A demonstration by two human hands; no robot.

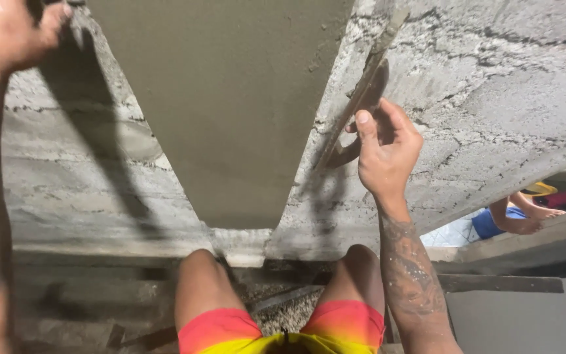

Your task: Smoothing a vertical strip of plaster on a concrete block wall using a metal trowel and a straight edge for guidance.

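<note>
The right hand point(386, 152) grips the handle of a trowel point(361, 98), its blade edge laid along the corner of the smooth plastered beam face point(230, 98). The left hand point(8, 29) is closed on a tool hidden above. Good practice: keep the blade flat, with even pressure

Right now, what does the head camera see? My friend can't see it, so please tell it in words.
The right hand holds a trowel against a rough grey wall, beside a smooth band of plaster. The left hand rests high on the wall at the top left. Below are the person's knees and bright shorts, with another person's legs at the right.
</note>
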